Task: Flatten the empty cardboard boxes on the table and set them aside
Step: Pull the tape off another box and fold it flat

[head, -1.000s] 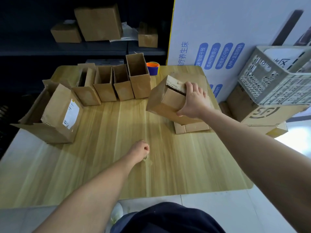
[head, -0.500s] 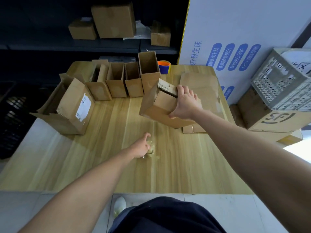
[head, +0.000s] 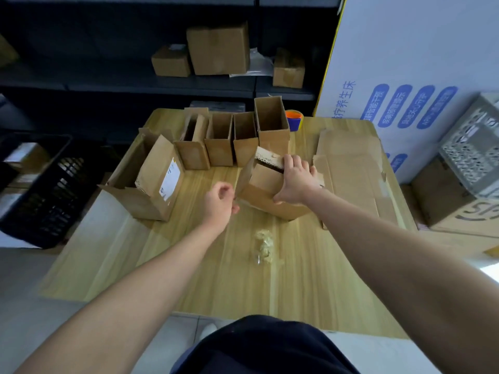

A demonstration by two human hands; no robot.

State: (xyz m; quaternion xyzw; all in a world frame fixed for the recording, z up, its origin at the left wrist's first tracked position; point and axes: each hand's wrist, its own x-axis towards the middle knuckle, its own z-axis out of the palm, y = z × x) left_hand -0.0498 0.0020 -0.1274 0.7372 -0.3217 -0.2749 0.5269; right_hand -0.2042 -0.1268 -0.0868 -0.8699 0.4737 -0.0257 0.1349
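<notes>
A small brown cardboard box (head: 266,188) lies tilted on the wooden table (head: 189,265), its open end with a ragged flap facing up and away. My right hand (head: 295,179) grips it from above, fingers over the top flap. My left hand (head: 220,201) has curled fingers pinching the lower edge of the box's left flap. Flattened cardboard (head: 351,168) lies on the table's right side. A crumpled wad of clear tape (head: 264,245) rests loose on the table in front of the box.
Several open boxes (head: 218,143) stand in a row at the back, with a taller one (head: 272,125) beside an orange-and-blue tape roll (head: 294,120). A large labelled box (head: 151,182) sits left. A black crate (head: 40,190) stands off the left edge, a grey crate (head: 472,149) right.
My left hand let go of the tape wad on the table and rose to the box's left flap. My right hand drew the box left, off the flattened pile.
</notes>
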